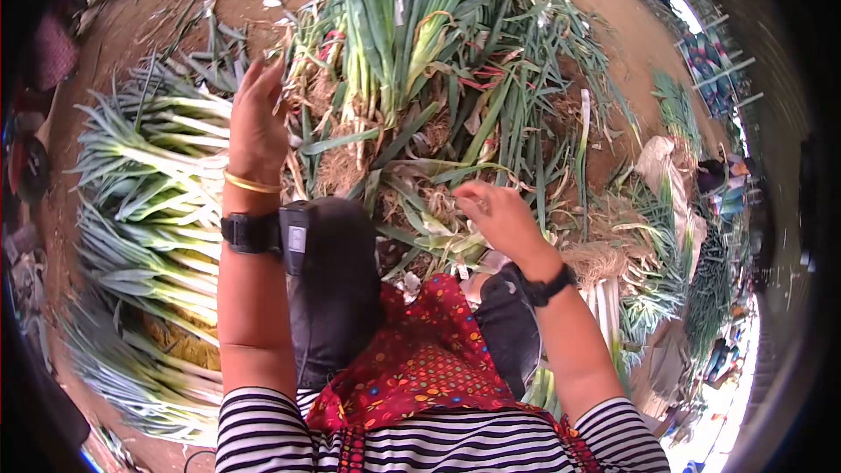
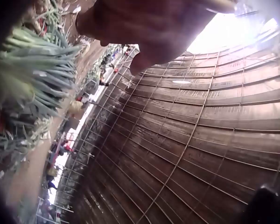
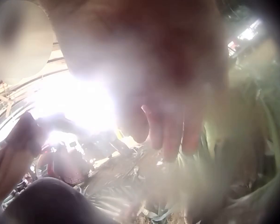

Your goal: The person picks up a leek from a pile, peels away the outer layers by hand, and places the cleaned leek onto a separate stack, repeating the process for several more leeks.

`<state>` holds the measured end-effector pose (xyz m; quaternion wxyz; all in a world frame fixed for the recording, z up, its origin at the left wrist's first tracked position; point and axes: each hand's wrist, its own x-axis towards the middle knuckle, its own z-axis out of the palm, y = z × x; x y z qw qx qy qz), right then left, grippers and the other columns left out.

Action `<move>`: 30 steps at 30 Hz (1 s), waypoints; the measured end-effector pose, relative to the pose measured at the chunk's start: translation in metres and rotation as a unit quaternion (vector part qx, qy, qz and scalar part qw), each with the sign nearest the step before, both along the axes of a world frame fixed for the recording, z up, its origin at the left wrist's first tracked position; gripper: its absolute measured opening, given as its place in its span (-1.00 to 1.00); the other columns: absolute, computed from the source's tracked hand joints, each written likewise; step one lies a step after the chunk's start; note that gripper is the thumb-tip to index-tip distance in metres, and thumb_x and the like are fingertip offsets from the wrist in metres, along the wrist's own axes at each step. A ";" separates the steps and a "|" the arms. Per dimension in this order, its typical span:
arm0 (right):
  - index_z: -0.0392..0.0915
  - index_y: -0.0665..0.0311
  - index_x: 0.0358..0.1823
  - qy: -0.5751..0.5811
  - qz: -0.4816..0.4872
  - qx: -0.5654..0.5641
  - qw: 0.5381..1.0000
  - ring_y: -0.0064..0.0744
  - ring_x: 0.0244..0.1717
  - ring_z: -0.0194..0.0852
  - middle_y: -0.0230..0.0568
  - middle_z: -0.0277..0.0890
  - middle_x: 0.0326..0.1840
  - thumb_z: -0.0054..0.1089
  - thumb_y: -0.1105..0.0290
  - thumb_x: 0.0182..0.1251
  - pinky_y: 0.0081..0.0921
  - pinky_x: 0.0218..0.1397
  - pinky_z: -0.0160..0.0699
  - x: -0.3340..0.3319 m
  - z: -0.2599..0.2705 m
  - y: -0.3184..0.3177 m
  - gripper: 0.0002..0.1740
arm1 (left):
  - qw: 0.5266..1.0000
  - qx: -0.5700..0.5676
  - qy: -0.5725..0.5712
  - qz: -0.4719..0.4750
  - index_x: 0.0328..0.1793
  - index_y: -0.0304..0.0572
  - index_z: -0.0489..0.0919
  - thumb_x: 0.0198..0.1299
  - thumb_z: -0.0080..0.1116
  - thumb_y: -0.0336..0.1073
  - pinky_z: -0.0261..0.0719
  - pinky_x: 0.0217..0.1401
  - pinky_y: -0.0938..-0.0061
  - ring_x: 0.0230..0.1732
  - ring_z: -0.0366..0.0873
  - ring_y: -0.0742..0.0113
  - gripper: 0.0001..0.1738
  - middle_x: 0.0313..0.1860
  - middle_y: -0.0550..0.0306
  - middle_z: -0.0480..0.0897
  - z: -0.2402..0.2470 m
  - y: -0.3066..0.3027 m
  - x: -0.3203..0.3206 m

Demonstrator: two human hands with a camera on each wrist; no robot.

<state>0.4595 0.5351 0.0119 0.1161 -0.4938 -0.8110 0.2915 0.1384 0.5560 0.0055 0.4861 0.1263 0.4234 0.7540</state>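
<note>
My left hand (image 1: 261, 127) is raised at the left, between a laid-out row of trimmed leeks (image 1: 184, 175) and a heap of untrimmed ones. Its fingers are extended, and nothing shows in them. In the left wrist view the hand (image 2: 144, 28) appears against the roof. My right hand (image 1: 504, 221) is over the near side of the heap, its fingers loosely bent and holding nothing visible. The right wrist view shows its fingers (image 3: 170, 135) fairly straight, above blurred greenery. A thick bunch of leeks (image 1: 385, 44), roots still on, lies on the heap in front of both hands.
Loose leaves and roots (image 1: 438, 210) litter the ground before my knees (image 1: 333, 280). More leeks (image 1: 653, 271) and a pale sack (image 1: 666, 175) are at the right. Bare brown soil (image 1: 613, 26) surrounds the heap, under a ribbed roof (image 2: 186, 140).
</note>
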 end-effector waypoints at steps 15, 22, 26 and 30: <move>0.52 0.33 -0.13 0.095 -0.168 -0.189 0.963 -0.15 -0.16 0.56 -0.07 0.59 -0.22 0.23 0.19 0.08 -0.37 -0.09 0.47 -0.050 -0.209 0.156 -0.60 | 0.990 -0.053 0.131 -0.028 0.16 -0.02 0.42 0.18 0.05 -0.24 0.04 0.15 0.41 0.14 0.30 0.45 -0.61 0.07 0.32 0.48 -0.033 0.105 0.073; 0.10 0.45 0.29 0.122 -0.281 -0.252 0.918 0.02 0.16 0.34 0.20 0.32 0.18 0.28 -0.05 0.00 -0.30 0.15 0.36 -0.109 -0.294 0.217 -0.04 | 0.977 -0.108 0.165 -0.078 0.34 -0.09 0.26 0.25 -0.08 -0.16 -0.07 0.27 0.37 0.25 0.23 0.38 -0.47 0.25 0.22 0.38 -0.036 0.119 0.077; 0.22 0.67 0.12 0.040 -0.342 -0.153 0.926 0.03 0.13 0.37 0.33 0.36 0.09 0.35 -0.05 -0.11 -0.35 0.11 0.35 -0.138 -0.317 0.222 -0.02 | 0.991 -0.127 -0.028 -0.031 0.31 -0.11 0.29 0.21 -0.02 -0.13 -0.06 0.28 0.39 0.27 0.21 0.36 -0.46 0.24 0.22 0.38 -0.032 0.139 0.085; 0.48 0.50 -0.17 0.113 -0.292 -0.198 0.929 0.18 -0.06 0.45 0.27 0.50 -0.15 0.18 0.12 -0.07 -0.19 0.03 0.41 -0.099 -0.283 0.226 -0.44 | 0.989 -0.125 -0.060 -0.055 0.25 -0.08 0.36 0.20 0.02 -0.13 -0.07 0.29 0.35 0.27 0.19 0.32 -0.51 0.22 0.19 0.39 -0.032 0.155 0.087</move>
